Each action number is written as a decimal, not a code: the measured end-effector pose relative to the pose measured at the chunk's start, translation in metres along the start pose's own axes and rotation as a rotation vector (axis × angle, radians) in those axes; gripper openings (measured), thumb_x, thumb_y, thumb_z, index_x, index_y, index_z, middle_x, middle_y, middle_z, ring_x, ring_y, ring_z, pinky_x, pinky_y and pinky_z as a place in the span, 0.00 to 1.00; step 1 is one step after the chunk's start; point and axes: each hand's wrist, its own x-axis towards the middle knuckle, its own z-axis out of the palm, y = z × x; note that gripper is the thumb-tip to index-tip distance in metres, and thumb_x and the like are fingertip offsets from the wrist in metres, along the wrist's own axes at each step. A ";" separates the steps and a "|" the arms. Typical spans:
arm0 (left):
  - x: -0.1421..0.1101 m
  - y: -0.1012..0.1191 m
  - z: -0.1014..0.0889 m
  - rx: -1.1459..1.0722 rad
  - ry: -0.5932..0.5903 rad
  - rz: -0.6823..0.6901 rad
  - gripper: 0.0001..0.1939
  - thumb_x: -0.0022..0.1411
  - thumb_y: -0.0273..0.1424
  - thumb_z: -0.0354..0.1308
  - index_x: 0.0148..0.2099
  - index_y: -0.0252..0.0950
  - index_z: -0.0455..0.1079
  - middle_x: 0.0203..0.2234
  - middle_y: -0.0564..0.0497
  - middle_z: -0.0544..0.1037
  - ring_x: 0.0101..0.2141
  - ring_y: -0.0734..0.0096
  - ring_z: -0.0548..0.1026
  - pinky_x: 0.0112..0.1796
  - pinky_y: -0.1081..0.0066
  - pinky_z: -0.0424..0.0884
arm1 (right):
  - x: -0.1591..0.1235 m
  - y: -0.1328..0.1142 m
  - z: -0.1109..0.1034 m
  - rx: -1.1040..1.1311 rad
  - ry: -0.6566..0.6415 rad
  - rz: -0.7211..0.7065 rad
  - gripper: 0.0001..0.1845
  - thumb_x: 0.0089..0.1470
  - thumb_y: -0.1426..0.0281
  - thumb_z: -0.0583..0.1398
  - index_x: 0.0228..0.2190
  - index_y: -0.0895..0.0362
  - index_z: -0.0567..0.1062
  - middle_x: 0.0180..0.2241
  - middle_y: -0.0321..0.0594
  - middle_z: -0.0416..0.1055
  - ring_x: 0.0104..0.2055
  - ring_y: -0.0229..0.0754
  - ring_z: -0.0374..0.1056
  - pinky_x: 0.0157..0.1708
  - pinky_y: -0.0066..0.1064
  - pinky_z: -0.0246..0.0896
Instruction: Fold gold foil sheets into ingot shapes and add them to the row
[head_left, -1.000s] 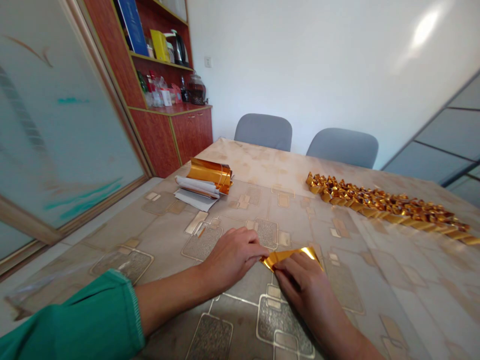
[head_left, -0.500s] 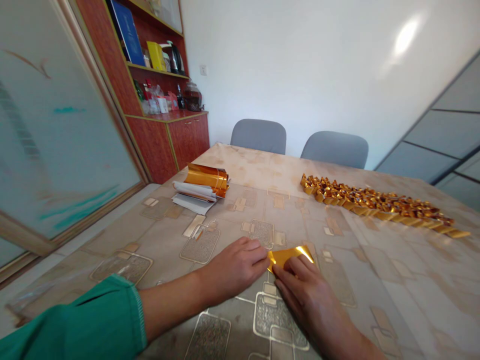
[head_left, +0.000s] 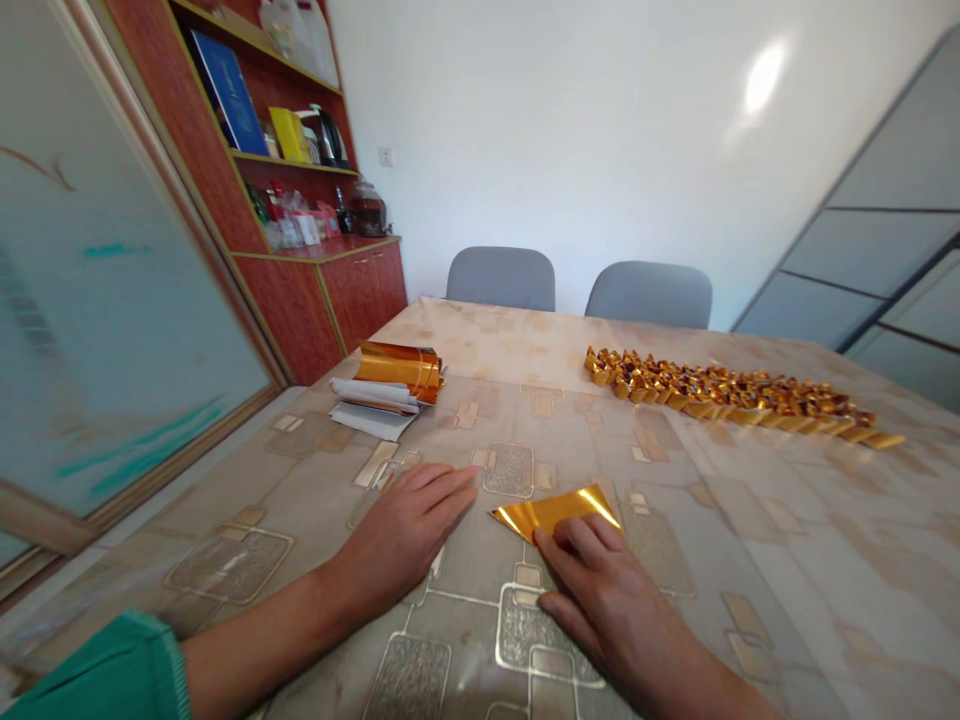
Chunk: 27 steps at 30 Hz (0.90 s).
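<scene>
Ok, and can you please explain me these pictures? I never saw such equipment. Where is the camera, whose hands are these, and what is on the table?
There is no robot here. The pictures come from one camera worn on a person's head, looking forward and down, so the two bare hands are that person's own.

The left hand, on the arm with the green sleeve, holds nothing. The fingers of the right hand rest on a shiny gold sheet with a pointed end.

Farther back on the table, to the left, lie curled gold sheets beside whitish papers. To the right is a long band of small folded gold pieces. Two grey chairs stand behind the table.
</scene>
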 end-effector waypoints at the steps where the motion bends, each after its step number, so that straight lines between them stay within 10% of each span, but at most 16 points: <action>1: 0.002 0.002 -0.003 -0.036 -0.004 -0.039 0.13 0.70 0.26 0.48 0.50 0.36 0.71 0.49 0.44 0.76 0.47 0.60 0.72 0.48 0.57 0.69 | 0.001 -0.001 0.000 0.006 0.004 0.006 0.17 0.61 0.69 0.60 0.51 0.57 0.71 0.42 0.43 0.69 0.45 0.49 0.63 0.46 0.43 0.65; 7: 0.028 0.015 0.000 -0.255 -0.103 -0.316 0.04 0.63 0.32 0.61 0.37 0.38 0.72 0.37 0.52 0.73 0.41 0.65 0.71 0.41 0.67 0.68 | 0.011 -0.005 -0.007 0.057 0.027 0.050 0.06 0.63 0.69 0.58 0.38 0.56 0.76 0.36 0.41 0.70 0.41 0.47 0.64 0.42 0.40 0.63; 18: 0.045 0.015 0.011 -0.057 -0.212 -0.336 0.05 0.63 0.30 0.60 0.34 0.36 0.70 0.33 0.52 0.73 0.37 0.64 0.70 0.36 0.68 0.63 | 0.019 0.007 -0.005 -0.009 0.064 -0.003 0.10 0.64 0.72 0.57 0.32 0.57 0.77 0.32 0.41 0.70 0.37 0.44 0.64 0.36 0.34 0.60; 27: 0.034 0.025 0.023 -0.001 -0.123 0.287 0.11 0.72 0.29 0.48 0.48 0.35 0.71 0.41 0.46 0.77 0.41 0.65 0.72 0.44 0.66 0.70 | 0.008 -0.001 -0.002 -0.068 0.048 -0.034 0.07 0.61 0.69 0.60 0.41 0.56 0.76 0.36 0.41 0.70 0.40 0.47 0.64 0.42 0.40 0.65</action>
